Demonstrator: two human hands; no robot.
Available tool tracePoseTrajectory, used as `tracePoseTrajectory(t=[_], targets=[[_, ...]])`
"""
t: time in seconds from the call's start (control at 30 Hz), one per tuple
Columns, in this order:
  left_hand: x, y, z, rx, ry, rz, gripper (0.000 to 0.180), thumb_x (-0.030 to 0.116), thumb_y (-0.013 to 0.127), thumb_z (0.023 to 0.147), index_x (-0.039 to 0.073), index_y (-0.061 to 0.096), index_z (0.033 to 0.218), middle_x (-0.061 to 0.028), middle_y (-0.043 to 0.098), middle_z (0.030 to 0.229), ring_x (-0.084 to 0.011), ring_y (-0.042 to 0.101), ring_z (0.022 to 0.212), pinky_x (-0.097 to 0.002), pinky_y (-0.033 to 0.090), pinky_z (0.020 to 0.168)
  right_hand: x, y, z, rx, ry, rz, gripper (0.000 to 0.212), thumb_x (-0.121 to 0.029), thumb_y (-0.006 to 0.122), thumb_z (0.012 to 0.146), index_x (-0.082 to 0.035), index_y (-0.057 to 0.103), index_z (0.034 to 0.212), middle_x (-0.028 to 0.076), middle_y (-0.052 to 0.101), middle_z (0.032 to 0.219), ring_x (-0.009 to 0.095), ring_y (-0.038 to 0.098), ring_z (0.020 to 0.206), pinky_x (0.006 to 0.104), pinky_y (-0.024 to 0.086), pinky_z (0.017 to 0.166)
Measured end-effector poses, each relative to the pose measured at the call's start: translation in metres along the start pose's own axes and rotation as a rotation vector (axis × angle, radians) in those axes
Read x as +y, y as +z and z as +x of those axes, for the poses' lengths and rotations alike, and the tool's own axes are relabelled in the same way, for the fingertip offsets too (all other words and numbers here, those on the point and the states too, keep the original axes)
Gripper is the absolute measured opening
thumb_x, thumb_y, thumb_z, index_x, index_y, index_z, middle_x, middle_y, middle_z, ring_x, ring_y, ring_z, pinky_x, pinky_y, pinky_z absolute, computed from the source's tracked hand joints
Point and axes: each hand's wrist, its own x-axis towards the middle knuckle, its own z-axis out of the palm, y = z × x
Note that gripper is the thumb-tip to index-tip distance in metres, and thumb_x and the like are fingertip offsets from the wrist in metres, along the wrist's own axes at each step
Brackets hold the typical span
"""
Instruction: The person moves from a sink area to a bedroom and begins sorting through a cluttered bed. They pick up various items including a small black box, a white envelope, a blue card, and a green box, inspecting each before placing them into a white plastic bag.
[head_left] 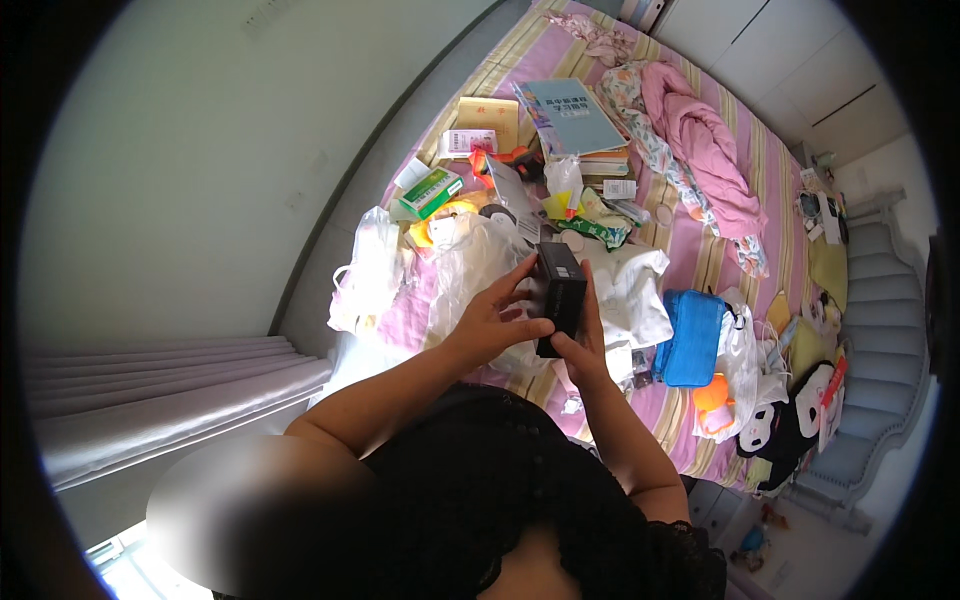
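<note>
A small black box (562,292) is held upright between my two hands, above the bed. My left hand (497,318) grips its left side, thumb near the lower front. Around its right side wraps my right hand (588,335), the thumb at the lower corner. The far faces of the box and some fingertips are hidden. Just behind and below it lie white plastic bags (475,270) and a white cloth-like bag (635,295). A green snack packet (600,230) rests a little beyond the box.
On the striped bed (700,250) lie stacked books (575,115), a green and white box (431,193), a blue case (690,337), an orange item (712,393) and a pink blanket (700,140). A grey padded headboard (880,300) stands right; a curtain (180,390) hangs left.
</note>
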Motion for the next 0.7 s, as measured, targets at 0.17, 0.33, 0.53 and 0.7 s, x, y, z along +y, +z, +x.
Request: tracePoseTrajectory(t=[0.17, 0.33, 0.53, 0.7], targets=[[0.000, -0.002, 0.002, -0.009, 0.000, -0.215, 0.097, 0.011, 0.080, 0.068, 0.015, 0.024, 0.147, -0.0082, 0.039, 0.135, -0.0237, 0.046, 0.115, -0.0389, 0.041, 0.096, -0.006, -0.001, 0.001, 0.109, 0.059, -0.046, 0.103, -0.024, 0.070, 0.071, -0.014, 0.003, 0.149, 0.020, 0.032, 0.140, 0.030, 0.037, 0.127, 0.0370, 0.028, 0.105], [0.000, -0.009, 0.007, -0.022, 0.007, -0.343, 0.102, 0.003, 0.077, 0.064, 0.017, 0.020, 0.148, -0.0109, 0.040, 0.133, -0.0249, 0.049, 0.111, -0.0385, 0.043, 0.093, -0.010, 0.014, 0.004, 0.204, 0.010, 0.032, 0.103, -0.020, 0.069, 0.069, -0.014, 0.005, 0.149, 0.021, 0.035, 0.137, 0.030, 0.038, 0.126, 0.0377, 0.028, 0.105], [-0.007, -0.033, 0.011, -0.088, 0.000, -0.337, 0.103, 0.014, 0.078, 0.059, 0.010, 0.023, 0.145, -0.0109, 0.046, 0.132, -0.0272, 0.050, 0.117, -0.0405, 0.042, 0.098, -0.010, 0.008, 0.010, 0.234, 0.019, 0.137, 0.082, -0.020, 0.064, 0.075, -0.005, 0.023, 0.144, 0.017, 0.047, 0.128, 0.027, 0.048, 0.117, 0.0358, 0.035, 0.101], [0.008, -0.064, 0.002, -0.236, -0.083, -0.825, 0.095, 0.049, 0.069, 0.062, 0.009, 0.033, 0.139, -0.0182, 0.046, 0.131, -0.0371, 0.053, 0.112, -0.0558, 0.047, 0.087, -0.026, -0.037, 0.015, 0.453, 0.011, 0.248, 0.051, -0.026, 0.050, 0.090, 0.000, 0.040, 0.132, 0.014, 0.053, 0.126, 0.026, 0.052, 0.116, 0.0398, 0.041, 0.099]])
